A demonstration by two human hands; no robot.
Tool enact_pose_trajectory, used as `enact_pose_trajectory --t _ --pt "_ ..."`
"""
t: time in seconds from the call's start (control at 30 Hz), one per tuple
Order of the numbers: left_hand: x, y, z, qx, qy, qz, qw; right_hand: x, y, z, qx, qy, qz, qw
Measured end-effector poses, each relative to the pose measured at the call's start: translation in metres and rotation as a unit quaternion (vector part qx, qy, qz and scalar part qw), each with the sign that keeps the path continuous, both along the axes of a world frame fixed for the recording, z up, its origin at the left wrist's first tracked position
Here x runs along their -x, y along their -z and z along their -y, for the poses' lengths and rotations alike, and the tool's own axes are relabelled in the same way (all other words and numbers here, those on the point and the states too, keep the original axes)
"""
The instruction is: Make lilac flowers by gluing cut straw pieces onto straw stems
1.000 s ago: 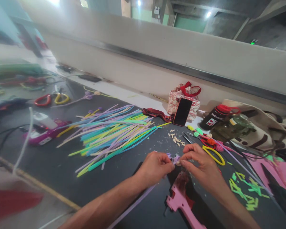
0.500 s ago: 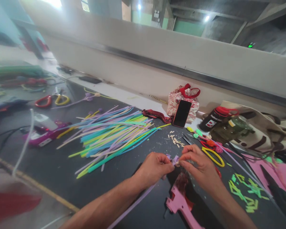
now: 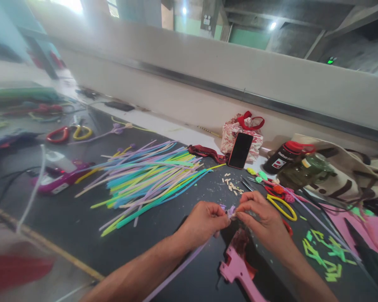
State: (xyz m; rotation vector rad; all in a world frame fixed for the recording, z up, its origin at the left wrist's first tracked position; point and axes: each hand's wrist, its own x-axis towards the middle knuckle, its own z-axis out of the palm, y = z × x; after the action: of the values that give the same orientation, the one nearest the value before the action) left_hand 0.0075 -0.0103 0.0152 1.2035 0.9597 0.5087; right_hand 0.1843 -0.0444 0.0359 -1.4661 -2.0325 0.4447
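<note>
My left hand (image 3: 203,222) and my right hand (image 3: 264,220) meet over the dark table (image 3: 75,218), both pinching a small purple rolled flower piece (image 3: 230,211) between fingertips. A long purple strip (image 3: 176,270) trails from it down under my left forearm. A pink glue gun (image 3: 239,268) lies just below my hands. A spread pile of pastel strips (image 3: 148,176) in purple, blue, green and yellow lies to the left.
A phone (image 3: 240,150) leans on a red patterned pouch (image 3: 239,130). Yellow-handled scissors (image 3: 282,205), a dark bottle (image 3: 282,156), green scraps (image 3: 326,251) and a bag (image 3: 346,167) sit right. Another glue gun (image 3: 58,178) and scissors (image 3: 67,133) lie left.
My hands stay together on the purple piece, with only slight finger movement. The view has shifted a little.
</note>
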Motion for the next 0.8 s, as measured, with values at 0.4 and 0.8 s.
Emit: enact_pose_trajectory --t 0.4,0.8 --pt "-0.001 -0.001 0.0 0.011 -0.023 0.014 1.0 -0.002 0.001 -0.001 -0.032 -0.002 -0.044 0.998" --pt "0.0 0.0 -0.003 0.029 -0.008 0.035 0.999 -0.006 -0.015 -0.002 -0.107 -0.051 0.066 0.991"
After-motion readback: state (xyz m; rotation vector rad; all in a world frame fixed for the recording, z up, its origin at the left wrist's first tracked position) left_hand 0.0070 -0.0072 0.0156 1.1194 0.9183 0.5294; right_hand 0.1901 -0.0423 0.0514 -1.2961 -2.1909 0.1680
